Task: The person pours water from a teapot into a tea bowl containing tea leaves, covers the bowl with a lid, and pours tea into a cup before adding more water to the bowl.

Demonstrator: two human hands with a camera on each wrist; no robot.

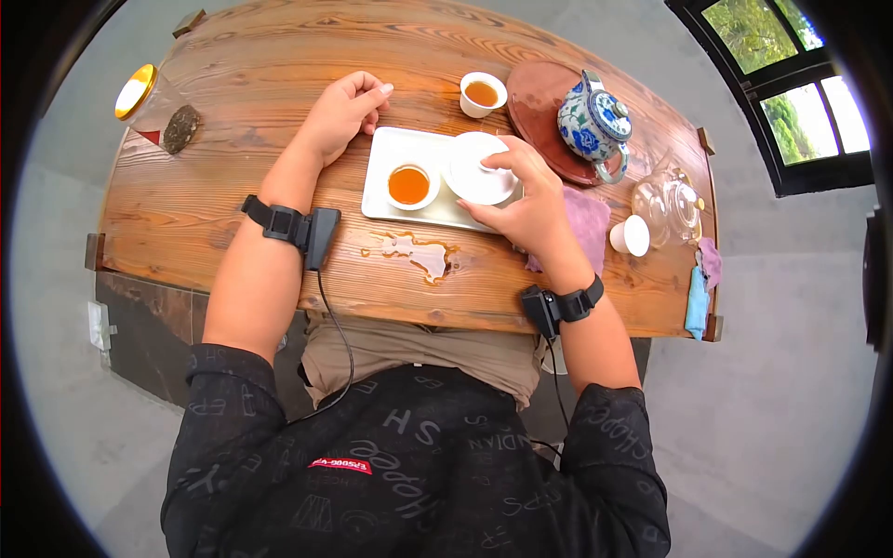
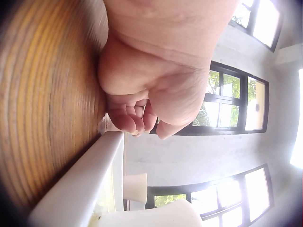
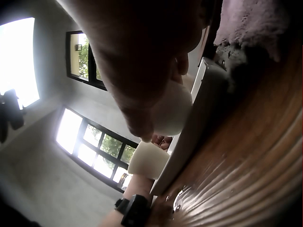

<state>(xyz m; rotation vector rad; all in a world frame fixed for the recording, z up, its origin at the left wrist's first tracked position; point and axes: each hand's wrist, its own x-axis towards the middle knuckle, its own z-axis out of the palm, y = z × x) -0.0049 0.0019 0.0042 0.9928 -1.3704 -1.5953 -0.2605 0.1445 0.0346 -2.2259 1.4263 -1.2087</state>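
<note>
A white rectangular tray [image 1: 386, 144] lies on the wooden table, holding a white cup of amber tea [image 1: 409, 186] and a round white lidded bowl [image 1: 465, 177]. My right hand [image 1: 538, 200] grips this bowl from its right side, thumb near the front rim and fingers over the top. The right wrist view shows the bowl's pale wall [image 3: 173, 111] beneath the hand, close over the tray. Beyond the tray's left back corner, my left hand [image 1: 342, 121] rests on the table with its fingers loosely curled and nothing in them.
A second tea cup [image 1: 481, 95] stands behind the tray. A blue-and-white teapot [image 1: 593, 121] sits on a round brown board [image 1: 539, 102]. To the right are a pink cloth [image 1: 586, 223], a white cup [image 1: 630, 236] and a glass pot [image 1: 665, 206]. Spilled liquid [image 1: 423, 256] lies in front.
</note>
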